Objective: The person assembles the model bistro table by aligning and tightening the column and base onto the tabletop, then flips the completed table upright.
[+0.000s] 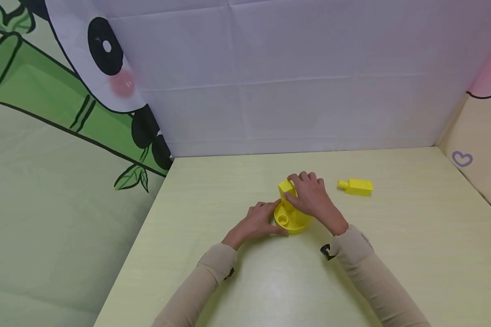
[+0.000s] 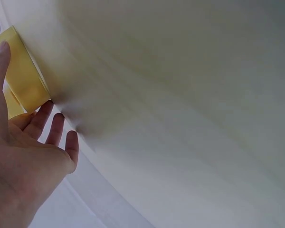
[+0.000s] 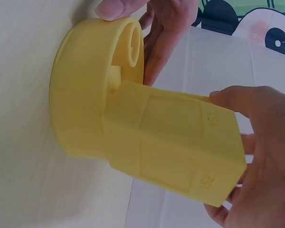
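A round yellow holder (image 1: 298, 227) with a raised rim and a ring-shaped socket stands on the table. My left hand (image 1: 259, 220) holds its left side, the thumb at the near edge and the fingers round the far edge. From above, my right hand (image 1: 313, 197) grips a yellow bottle-shaped block (image 3: 180, 137) by its wide end, thumb on one side and fingers on the other. The block's lower end sits within the holder's rim, hidden in the right wrist view. It leans over the rim there.
Another yellow bottle-shaped block (image 1: 359, 186) lies on its side to the right of my right hand, its neck pointing left. The pale table (image 1: 413, 254) meets a white cloth wall (image 1: 303, 118) behind. A printed cloth (image 1: 65, 204) hangs at the left.
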The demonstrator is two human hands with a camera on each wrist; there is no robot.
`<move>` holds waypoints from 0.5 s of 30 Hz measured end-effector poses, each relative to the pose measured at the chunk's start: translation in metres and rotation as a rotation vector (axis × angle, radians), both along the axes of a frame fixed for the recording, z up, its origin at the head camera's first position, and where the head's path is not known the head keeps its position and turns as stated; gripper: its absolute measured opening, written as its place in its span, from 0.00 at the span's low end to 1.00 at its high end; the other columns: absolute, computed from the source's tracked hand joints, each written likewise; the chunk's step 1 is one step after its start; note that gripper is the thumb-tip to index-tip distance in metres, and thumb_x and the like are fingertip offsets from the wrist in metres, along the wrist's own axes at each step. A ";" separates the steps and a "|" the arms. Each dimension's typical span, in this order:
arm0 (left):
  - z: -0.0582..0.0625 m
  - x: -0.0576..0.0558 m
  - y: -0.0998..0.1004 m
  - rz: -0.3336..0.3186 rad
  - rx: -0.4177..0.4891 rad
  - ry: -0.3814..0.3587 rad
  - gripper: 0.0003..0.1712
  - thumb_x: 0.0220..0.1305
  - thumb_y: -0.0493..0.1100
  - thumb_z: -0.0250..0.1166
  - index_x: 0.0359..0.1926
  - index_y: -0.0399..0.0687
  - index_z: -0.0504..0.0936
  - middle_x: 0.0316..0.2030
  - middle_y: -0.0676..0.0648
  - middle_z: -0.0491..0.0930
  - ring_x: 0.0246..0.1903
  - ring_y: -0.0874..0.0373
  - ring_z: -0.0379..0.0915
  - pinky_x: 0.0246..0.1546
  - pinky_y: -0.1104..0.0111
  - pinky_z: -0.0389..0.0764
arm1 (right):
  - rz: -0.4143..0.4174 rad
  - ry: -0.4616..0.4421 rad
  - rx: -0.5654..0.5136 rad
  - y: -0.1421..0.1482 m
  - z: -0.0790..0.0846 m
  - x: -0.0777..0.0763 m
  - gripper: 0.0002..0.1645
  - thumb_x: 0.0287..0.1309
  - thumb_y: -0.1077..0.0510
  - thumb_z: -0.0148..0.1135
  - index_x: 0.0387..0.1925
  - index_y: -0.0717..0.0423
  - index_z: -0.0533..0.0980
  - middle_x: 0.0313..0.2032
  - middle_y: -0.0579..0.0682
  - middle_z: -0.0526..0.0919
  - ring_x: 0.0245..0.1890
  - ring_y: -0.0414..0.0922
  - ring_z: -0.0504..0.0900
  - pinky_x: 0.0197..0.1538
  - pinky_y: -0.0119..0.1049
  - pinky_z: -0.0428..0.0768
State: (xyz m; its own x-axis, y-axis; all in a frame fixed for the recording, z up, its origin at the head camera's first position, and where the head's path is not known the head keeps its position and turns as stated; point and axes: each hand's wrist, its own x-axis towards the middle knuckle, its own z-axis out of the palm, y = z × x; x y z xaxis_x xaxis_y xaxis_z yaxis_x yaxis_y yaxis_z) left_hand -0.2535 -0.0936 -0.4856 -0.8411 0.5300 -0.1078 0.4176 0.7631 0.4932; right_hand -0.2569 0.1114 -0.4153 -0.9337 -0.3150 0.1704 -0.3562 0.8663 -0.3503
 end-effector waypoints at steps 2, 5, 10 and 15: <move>0.000 0.000 0.000 0.000 0.004 -0.003 0.60 0.58 0.70 0.72 0.82 0.52 0.55 0.73 0.50 0.68 0.67 0.48 0.61 0.67 0.50 0.59 | -0.040 0.003 0.002 0.001 0.000 -0.001 0.31 0.68 0.44 0.66 0.60 0.62 0.75 0.51 0.64 0.77 0.55 0.64 0.70 0.56 0.61 0.67; 0.001 0.001 0.000 -0.001 0.010 -0.008 0.60 0.58 0.70 0.72 0.82 0.52 0.55 0.74 0.50 0.68 0.67 0.49 0.61 0.67 0.50 0.59 | -0.070 -0.004 -0.002 0.003 0.001 -0.001 0.34 0.67 0.41 0.67 0.61 0.62 0.74 0.52 0.64 0.77 0.57 0.65 0.69 0.57 0.62 0.66; 0.001 0.001 -0.001 0.004 0.016 -0.012 0.61 0.57 0.69 0.73 0.82 0.51 0.56 0.73 0.50 0.68 0.67 0.49 0.61 0.67 0.51 0.59 | -0.030 -0.021 0.002 0.006 0.000 -0.001 0.34 0.71 0.43 0.63 0.68 0.60 0.72 0.53 0.63 0.76 0.55 0.63 0.69 0.55 0.60 0.67; 0.002 0.001 -0.001 0.003 0.024 -0.017 0.61 0.57 0.69 0.74 0.82 0.51 0.56 0.74 0.50 0.68 0.66 0.49 0.61 0.67 0.51 0.58 | -0.065 0.009 0.002 0.009 -0.002 0.001 0.28 0.70 0.42 0.64 0.55 0.63 0.76 0.45 0.61 0.77 0.50 0.63 0.71 0.52 0.58 0.69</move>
